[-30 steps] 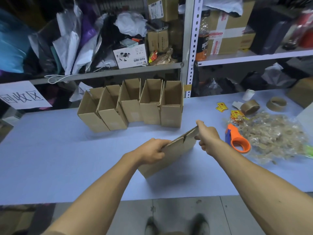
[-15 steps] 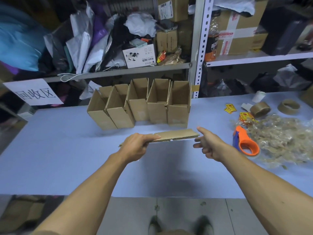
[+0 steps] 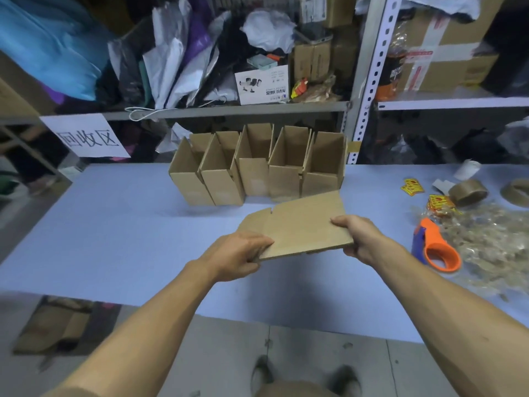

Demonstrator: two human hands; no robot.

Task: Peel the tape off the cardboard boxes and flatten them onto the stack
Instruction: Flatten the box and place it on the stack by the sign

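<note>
- While the flattened box [image 3: 297, 227] hangs level above the blue table [image 3: 108, 242], both hands hold it by its near corners.
- The left hand [image 3: 237, 255] grips the near left corner, thumb curled over the top face and fingers tucked underneath.
- The right hand [image 3: 359, 239] grips the right edge, thumb lying along the top and the other fingers wrapped below the cardboard.
- The flattened box spans the gap between the two hands, its far edge tipped slightly up and a small flap notch showing at its far left.
- Beyond the hands, five open boxes [image 3: 257, 164] stand upright in a row on the table, touching side by side, with their open tops facing the camera.
- Just right of the right hand lies an orange tape dispenser [image 3: 436, 247] with a blue part at its far end.
- Further right of that hand spreads a heap of crumpled peeled tape [image 3: 489, 242].
- Beyond the heap sit two brown tape rolls [image 3: 468, 191] and some small yellow and red stickers [image 3: 412, 187].
- Below and left of the left hand, on the floor, is what looks like a stack of flat cardboard [image 3: 54, 325], though the blur there makes it hard to be sure.
- Far past the left hand, a white paper sign [image 3: 86, 136] with dark characters hangs off the shelf [image 3: 229, 111].
- The shelf behind the boxes is crammed with plastic bags [image 3: 171, 55] and more cartons [image 3: 446, 44].
- Beneath the arms, the person's shoes [image 3: 303, 378] show on the grey floor.
</note>
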